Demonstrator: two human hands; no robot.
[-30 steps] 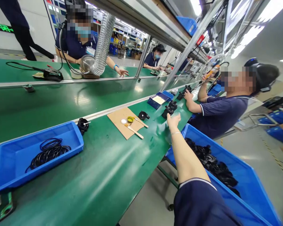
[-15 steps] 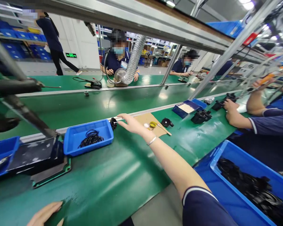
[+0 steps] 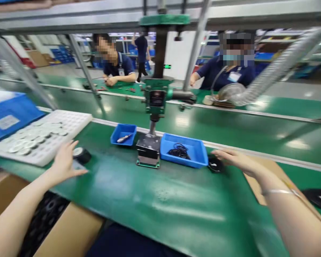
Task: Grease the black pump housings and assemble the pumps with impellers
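Observation:
At the left, my left hand (image 3: 63,163) is open, thumb and fingers apart, beside a short black cylinder with a pale centre (image 3: 81,155). A white foam tray (image 3: 69,119) with several round pale discs (image 3: 34,137) lies just beyond that hand. My right hand (image 3: 237,161) reaches over the bench with its fingers stretched out, close to a black round part (image 3: 215,164); blur hides whether they touch. That part sits against the right end of a blue tray (image 3: 198,157) holding black rings or cords (image 3: 179,151).
A green press (image 3: 156,94) stands mid-bench above a black block (image 3: 148,146). Left of it, a small blue bin (image 3: 115,137) holds a metal tool (image 3: 123,138). Cardboard (image 3: 259,192) lies at right. Co-workers sit across the green bench (image 3: 139,200).
The view has swung left, bringing the press, foam tray and discs into sight. My left hand has come to the black cylinder. My right hand stays near the black round part.

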